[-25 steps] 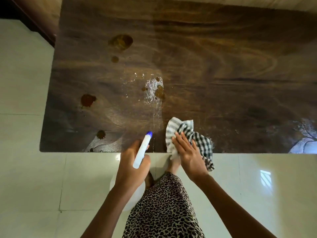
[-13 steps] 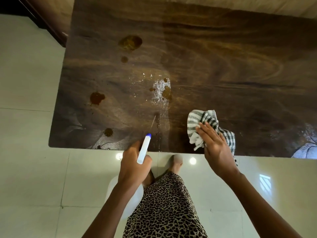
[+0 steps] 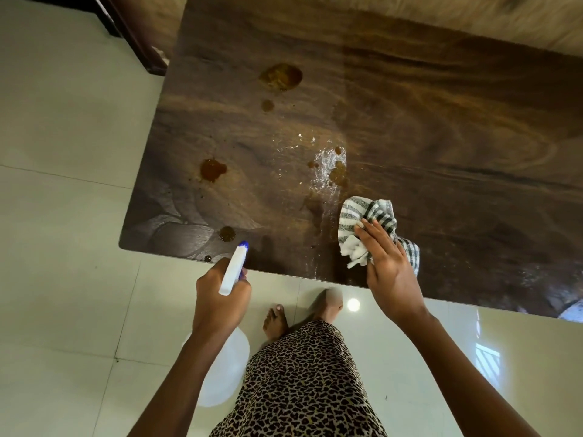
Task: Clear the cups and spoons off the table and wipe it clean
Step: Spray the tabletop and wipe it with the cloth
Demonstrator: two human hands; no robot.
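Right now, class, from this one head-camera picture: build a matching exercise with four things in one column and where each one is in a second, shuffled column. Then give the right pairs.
Column one
1. spray bottle
2. checked cloth
3. largest brown spill
4. wet sprayed patch

Column two
A. on the table, just beyond the cloth
B. on the far part of the table, towards its left end
C. gripped in the left hand
D. under the flat right hand, near the table's front edge

Pairs: 1-C, 2-D, 3-B, 4-A
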